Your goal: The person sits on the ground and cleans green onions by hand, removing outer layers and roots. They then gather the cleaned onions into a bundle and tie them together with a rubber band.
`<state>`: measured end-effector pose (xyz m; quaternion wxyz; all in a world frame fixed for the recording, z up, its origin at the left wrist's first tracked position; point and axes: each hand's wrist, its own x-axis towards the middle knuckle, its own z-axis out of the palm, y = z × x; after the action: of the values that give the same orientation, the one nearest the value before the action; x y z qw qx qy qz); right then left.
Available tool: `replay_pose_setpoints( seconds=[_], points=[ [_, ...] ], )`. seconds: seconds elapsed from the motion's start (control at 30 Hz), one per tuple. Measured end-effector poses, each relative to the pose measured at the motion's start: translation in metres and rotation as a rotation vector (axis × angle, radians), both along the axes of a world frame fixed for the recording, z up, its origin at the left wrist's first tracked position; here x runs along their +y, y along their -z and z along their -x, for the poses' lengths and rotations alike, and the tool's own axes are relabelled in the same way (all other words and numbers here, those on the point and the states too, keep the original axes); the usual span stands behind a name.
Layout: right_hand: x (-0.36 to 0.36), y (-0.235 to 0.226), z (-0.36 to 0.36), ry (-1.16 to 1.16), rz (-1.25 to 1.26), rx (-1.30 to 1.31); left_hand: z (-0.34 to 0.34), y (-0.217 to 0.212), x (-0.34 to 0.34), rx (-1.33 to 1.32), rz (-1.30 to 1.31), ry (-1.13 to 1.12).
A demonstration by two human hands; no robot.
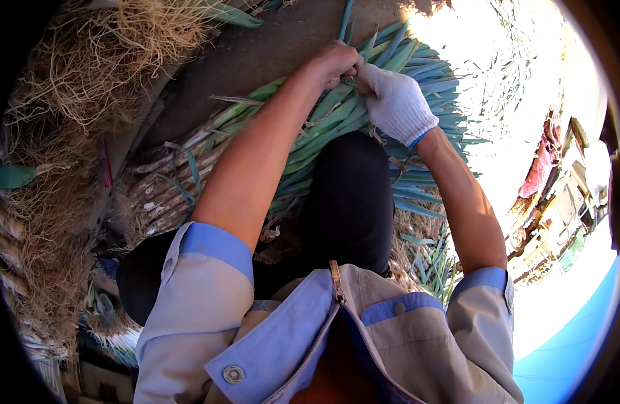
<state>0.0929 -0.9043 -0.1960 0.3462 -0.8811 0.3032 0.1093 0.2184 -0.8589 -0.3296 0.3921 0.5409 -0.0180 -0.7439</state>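
Green leek bundle (337, 114) under our knee; left hand (337, 62) bare, right hand (397, 101) gloved, both closed, gripping leaves at top. We judge binding underway; next needs firm pull.

Sunlit dirt ground (269, 47), blue tarp (572, 337) at right

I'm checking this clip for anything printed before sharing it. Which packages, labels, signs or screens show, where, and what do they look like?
None can be made out.
The left hand, bare, and the right hand, in a white glove, meet on a bundle of green leeks lying across the person's lap.
Piles of pale roots lie at left.
The shapes at far right are too blurred to tell.
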Motion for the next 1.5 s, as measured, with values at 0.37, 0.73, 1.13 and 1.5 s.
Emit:
replay_pose_setpoints(
  seconds=[0.37, 0.73, 1.13, 1.5],
  points=[
    [-0.034, 0.022, -0.029, 0.926, -0.860, 0.115, -0.002, 0.013, 0.010, 0.163, 0.165, -0.222],
    [-0.027, -0.008, -0.014, 0.193, -0.317, 0.459, -0.006, 0.007, 0.012, -0.089, 0.200, -0.061],
    [-0.047, -0.008, -0.014, -0.040, -0.391, 0.277, -0.006, 0.003, 0.013, -0.215, 0.277, 0.012],
    [-0.038, -0.008, -0.034, 0.903, -0.909, 0.042, -0.019, -0.029, 0.014, -0.477, 0.451, 0.319]
  ],
)
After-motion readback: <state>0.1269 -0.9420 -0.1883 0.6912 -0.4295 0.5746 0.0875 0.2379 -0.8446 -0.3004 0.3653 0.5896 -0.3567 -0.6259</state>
